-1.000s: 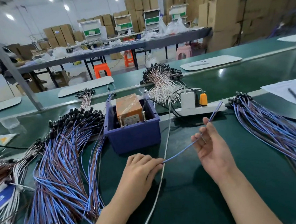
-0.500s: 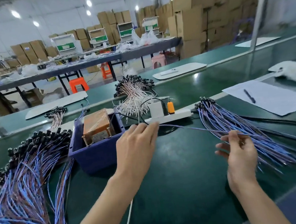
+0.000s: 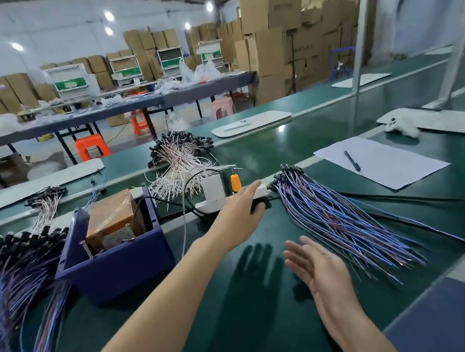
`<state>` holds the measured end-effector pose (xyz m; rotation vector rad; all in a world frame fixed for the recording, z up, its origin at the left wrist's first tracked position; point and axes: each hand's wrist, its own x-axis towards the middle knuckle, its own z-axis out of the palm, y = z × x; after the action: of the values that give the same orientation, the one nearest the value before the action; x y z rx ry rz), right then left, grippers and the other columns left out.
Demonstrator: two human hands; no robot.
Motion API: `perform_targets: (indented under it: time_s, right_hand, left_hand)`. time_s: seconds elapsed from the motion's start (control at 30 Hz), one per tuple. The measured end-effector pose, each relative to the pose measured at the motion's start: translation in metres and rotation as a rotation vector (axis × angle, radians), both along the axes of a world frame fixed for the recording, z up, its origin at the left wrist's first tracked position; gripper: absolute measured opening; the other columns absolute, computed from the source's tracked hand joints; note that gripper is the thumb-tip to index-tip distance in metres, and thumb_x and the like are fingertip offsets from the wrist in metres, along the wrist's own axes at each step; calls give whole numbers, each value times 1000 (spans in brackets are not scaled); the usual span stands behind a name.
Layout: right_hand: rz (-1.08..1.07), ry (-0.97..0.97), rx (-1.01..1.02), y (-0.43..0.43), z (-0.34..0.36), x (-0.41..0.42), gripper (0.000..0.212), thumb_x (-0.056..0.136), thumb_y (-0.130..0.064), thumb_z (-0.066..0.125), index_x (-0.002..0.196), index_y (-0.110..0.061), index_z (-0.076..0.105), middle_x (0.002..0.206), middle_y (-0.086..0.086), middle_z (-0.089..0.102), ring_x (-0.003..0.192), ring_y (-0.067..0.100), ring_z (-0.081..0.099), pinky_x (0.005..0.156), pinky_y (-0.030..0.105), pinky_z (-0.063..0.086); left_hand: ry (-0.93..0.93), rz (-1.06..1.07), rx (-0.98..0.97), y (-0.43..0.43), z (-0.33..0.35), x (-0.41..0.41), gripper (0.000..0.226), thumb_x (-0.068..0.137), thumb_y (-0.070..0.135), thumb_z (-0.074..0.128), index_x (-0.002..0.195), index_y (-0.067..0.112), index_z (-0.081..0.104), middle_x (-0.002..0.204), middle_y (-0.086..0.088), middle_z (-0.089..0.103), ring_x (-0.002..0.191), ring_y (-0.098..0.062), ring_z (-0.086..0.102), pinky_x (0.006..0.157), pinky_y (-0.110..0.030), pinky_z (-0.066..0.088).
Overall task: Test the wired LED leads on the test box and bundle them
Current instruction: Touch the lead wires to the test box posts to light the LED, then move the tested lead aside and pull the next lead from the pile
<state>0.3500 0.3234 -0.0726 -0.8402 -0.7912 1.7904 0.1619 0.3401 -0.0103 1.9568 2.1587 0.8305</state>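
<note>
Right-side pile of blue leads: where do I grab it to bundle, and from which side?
Grip the blue lead pile at its narrow neck, just behind the black heads, where the strands lie tight together; the loose tails fan wide toward the near right. Probably come from above on the near side, fingers across the strands, since the power strip crowds the far-left end.
</note>
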Motion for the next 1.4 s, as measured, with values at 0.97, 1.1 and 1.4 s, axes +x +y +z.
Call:
perform_targets:
  time_s: [0.97, 1.1, 1.4]
  right_hand:
    - [751, -533, 868, -88, -6, -172, 32, 103, -25, 48, 102, -51, 67, 80, -5, 74, 58, 8, 62, 54, 16, 46]
    - [768, -557, 899, -89, -7, -173, 28, 103, -26, 48, 102, -45, 69, 80, -8, 74, 60, 6, 63, 56, 13, 46]
    - [780, -572, 898, -89, -9, -171, 28, 105, -24, 46, 108, -44, 67, 82, -9, 74, 63, 7, 64, 60, 11, 46]
  left_hand:
    - [-376, 632, 574, -278, -27, -90, 28, 103, 14, 53, 103, 38, 66, 73, 6, 65, 48, -16, 42, 43, -26, 34]
    - [-354, 860, 608, -302, -7, -132, 27, 101, 11, 51, 97, 33, 65, 74, -3, 66, 42, -2, 38, 36, -17, 29]
    - [157, 965, -152, -301, -9, -202, 25, 104, 26, 48, 115, 16, 69, 90, 0, 70, 73, -19, 63, 64, -35, 52]
